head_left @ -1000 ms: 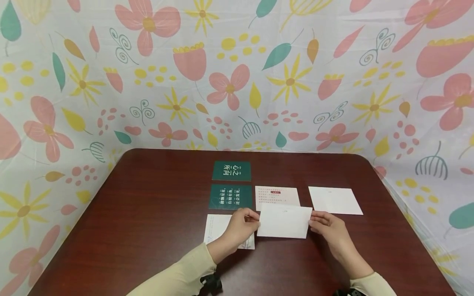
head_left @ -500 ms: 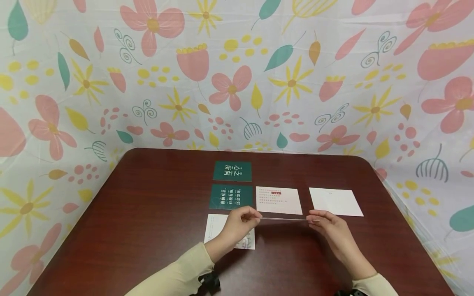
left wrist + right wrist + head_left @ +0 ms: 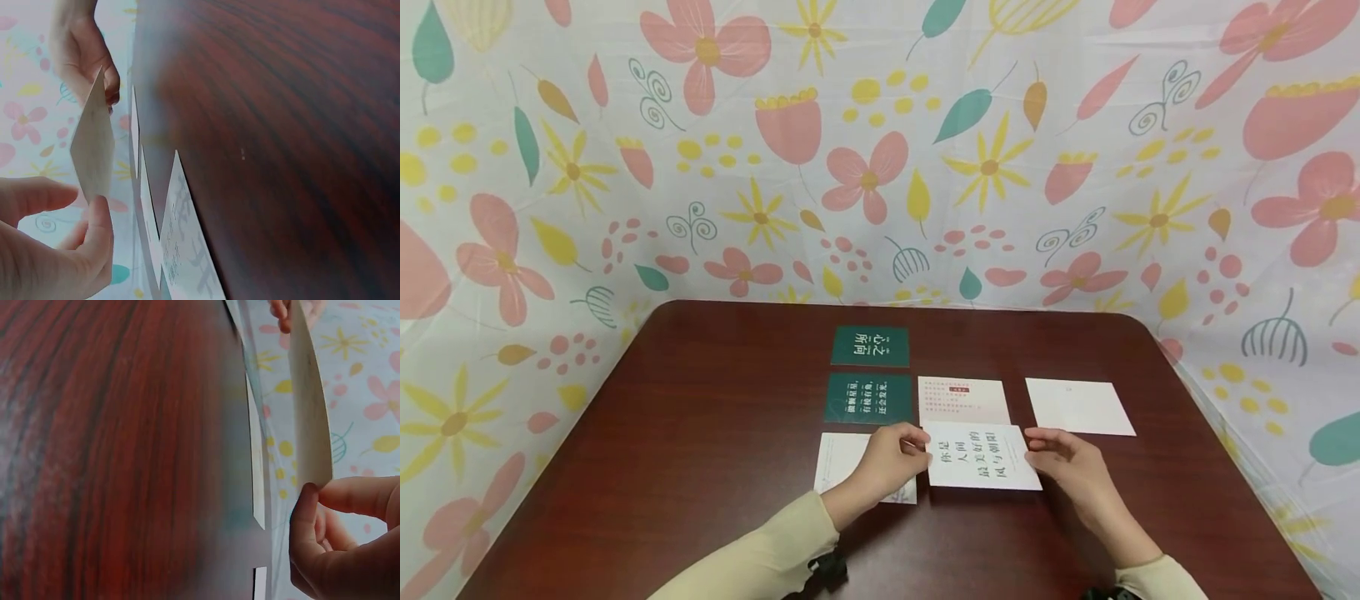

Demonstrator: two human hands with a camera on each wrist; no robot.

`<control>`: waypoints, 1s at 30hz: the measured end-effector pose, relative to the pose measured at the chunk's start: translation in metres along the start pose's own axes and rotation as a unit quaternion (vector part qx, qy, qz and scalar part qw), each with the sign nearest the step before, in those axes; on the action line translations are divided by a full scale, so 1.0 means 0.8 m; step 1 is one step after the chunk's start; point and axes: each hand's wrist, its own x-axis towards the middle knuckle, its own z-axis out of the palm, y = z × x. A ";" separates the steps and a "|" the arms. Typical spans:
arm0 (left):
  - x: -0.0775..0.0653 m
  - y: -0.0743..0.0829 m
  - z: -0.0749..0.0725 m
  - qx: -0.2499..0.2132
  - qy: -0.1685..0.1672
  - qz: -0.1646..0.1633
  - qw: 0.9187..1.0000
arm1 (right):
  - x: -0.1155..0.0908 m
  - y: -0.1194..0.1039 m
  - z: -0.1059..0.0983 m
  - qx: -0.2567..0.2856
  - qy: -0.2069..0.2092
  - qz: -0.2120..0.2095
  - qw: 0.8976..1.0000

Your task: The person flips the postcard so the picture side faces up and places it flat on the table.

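Note:
A white card [image 3: 983,457] with dark printed characters is held up off the table between both hands. My left hand [image 3: 887,460] pinches its left edge, and in the left wrist view the thumb and a finger [image 3: 99,225] meet at the near corner of the card [image 3: 94,144]. On the opposite side, my right hand [image 3: 1071,467] has the right edge; the right wrist view shows its thumb [image 3: 362,495] and a finger gripping a corner of the card [image 3: 312,419]. Partly under the left hand lies another white card [image 3: 838,458].
Two green cards [image 3: 870,346] with white characters lie one behind the other on the brown table [image 3: 715,433]. A pale pink card [image 3: 964,398] with red print lies just behind the held card. Farther right rests a blank-looking white card [image 3: 1081,407]. A floral cloth [image 3: 880,242] hangs behind.
The held card has been turned over: its nearly blank side faced up, then it stood edge-on, and now the printed side shows. Both hands stay in nearly the same place.

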 end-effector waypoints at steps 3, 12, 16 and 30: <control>0.001 -0.001 0.005 -0.002 -0.011 -0.005 1.000 | 0.000 0.003 0.001 -0.033 -0.015 0.004 0.999; -0.007 -0.003 0.017 0.010 -0.049 -0.029 0.998 | 0.005 0.016 0.001 -0.060 -0.039 0.014 0.997; -0.009 -0.003 0.019 0.006 -0.057 -0.053 0.997 | 0.007 0.018 0.002 -0.080 -0.036 0.020 0.996; -0.012 0.007 0.021 0.066 -0.071 -0.062 0.993 | 0.010 0.007 0.009 -0.182 -0.025 -0.019 0.983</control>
